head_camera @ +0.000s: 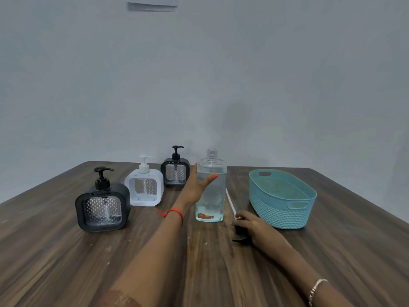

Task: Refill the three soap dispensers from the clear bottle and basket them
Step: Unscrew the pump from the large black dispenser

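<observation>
A tall clear bottle (210,189) stands uncapped in the middle of the wooden table, mostly full of clear liquid. My left hand (195,186) wraps around its left side, thumb across the front. My right hand (251,227) rests on the table to the bottle's right, closed over a black pump head whose white tube (230,201) points away toward the back. Three square dispensers stand at the left with their pumps on: a black one (103,207) nearest, a white one (143,188) behind it, another black one (175,172) farthest back. A teal basket (285,209) sits at the right.
The dark wooden table (66,262) ends against a plain grey wall. Its left and right edges slope away at the sides of the view. The basket holds nothing that I can see.
</observation>
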Demonstrator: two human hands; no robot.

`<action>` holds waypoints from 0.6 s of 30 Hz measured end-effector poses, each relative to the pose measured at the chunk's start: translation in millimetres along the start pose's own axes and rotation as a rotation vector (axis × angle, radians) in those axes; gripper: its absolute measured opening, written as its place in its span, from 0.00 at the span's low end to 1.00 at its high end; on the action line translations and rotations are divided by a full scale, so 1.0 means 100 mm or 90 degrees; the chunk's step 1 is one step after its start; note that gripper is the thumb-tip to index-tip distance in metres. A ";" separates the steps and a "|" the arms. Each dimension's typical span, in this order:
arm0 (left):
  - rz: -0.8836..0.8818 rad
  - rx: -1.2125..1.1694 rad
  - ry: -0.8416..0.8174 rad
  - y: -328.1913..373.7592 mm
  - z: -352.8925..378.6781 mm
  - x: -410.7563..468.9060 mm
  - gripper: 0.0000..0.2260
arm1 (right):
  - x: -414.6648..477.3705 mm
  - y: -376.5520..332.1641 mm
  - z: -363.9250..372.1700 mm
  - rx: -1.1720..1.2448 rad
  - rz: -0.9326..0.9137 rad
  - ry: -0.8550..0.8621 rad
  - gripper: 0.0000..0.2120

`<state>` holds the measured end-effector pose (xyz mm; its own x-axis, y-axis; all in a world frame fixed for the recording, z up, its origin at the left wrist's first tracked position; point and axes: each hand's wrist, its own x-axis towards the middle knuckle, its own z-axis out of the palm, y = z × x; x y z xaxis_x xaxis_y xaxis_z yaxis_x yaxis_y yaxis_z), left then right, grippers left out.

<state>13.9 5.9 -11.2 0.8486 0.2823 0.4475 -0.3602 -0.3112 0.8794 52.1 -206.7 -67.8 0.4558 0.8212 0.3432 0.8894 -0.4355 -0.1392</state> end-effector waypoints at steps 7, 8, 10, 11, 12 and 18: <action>-0.058 -0.030 -0.007 -0.24 0.02 -0.17 0.23 | 0.05 0.05 0.10 -0.031 0.026 -0.048 0.31; -0.052 -0.035 -0.007 -0.24 0.02 -0.19 0.23 | 0.06 0.03 0.09 -0.037 0.027 -0.047 0.31; -0.049 -0.035 -0.007 -0.25 0.02 -0.20 0.24 | 0.10 -0.03 0.04 -0.041 0.037 -0.041 0.30; -0.054 -0.025 -0.013 -0.24 0.00 -0.21 0.26 | 0.12 -0.06 0.00 -0.038 0.046 -0.034 0.30; -0.054 -0.017 -0.023 -0.23 -0.01 -0.22 0.27 | 0.14 -0.08 -0.04 -0.035 0.054 -0.024 0.29; -0.117 0.097 0.042 -0.17 -0.18 -0.31 0.35 | 0.38 -0.33 -0.31 0.060 0.046 0.111 0.20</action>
<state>-13.3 19.3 -37.5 0.8656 0.4039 0.2959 -0.1348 -0.3812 0.9146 39.4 -172.8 -21.0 0.5129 0.7092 0.4837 0.8577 -0.4476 -0.2531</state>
